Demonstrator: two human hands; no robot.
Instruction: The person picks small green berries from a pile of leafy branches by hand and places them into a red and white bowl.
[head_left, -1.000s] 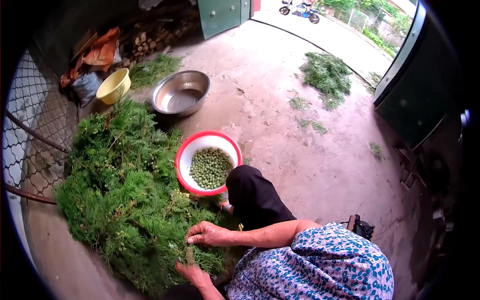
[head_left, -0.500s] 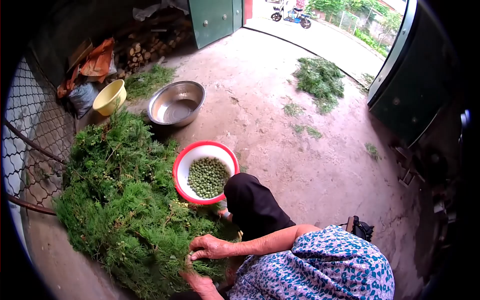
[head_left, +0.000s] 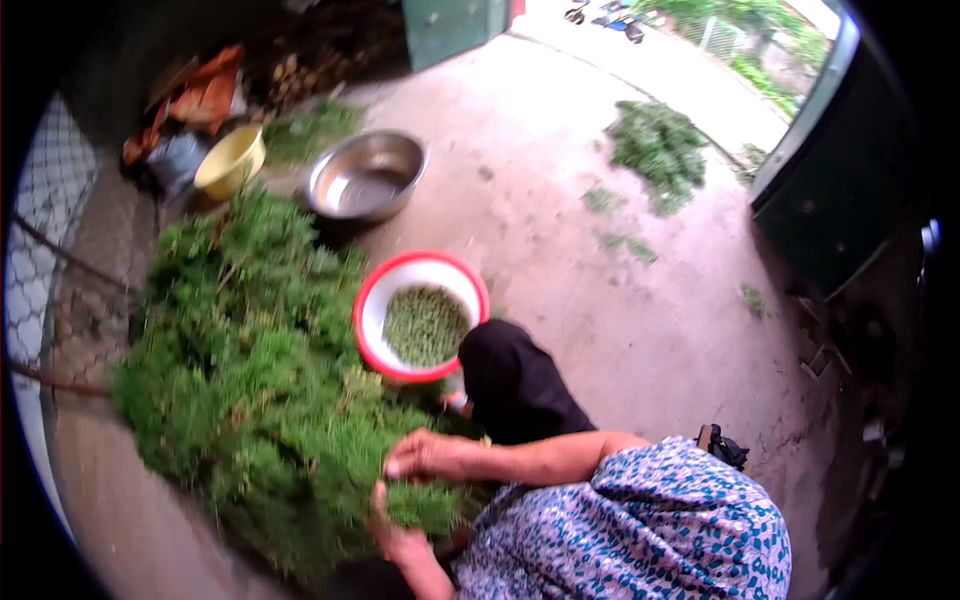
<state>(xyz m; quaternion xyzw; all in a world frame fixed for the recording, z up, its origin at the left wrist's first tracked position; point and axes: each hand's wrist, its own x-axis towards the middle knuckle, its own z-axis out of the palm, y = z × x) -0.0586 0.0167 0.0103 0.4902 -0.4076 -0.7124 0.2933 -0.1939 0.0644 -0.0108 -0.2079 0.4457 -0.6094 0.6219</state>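
Many green sprigs beneath both hands

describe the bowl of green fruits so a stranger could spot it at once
Find the big heap of greenery. The bowl stands beside it, just past the black-covered knee. It alone has a red rim and white inside, holding small green fruits, unlike the steel basin and yellow tub.

1. Branch pile: near left.
2. Bowl: just right of the pile, with berries in it.
3. Basin: behind the bowl, slightly left.
4. Tub: left of the basin.
5. Loose sprigs: far right, before the doorway.
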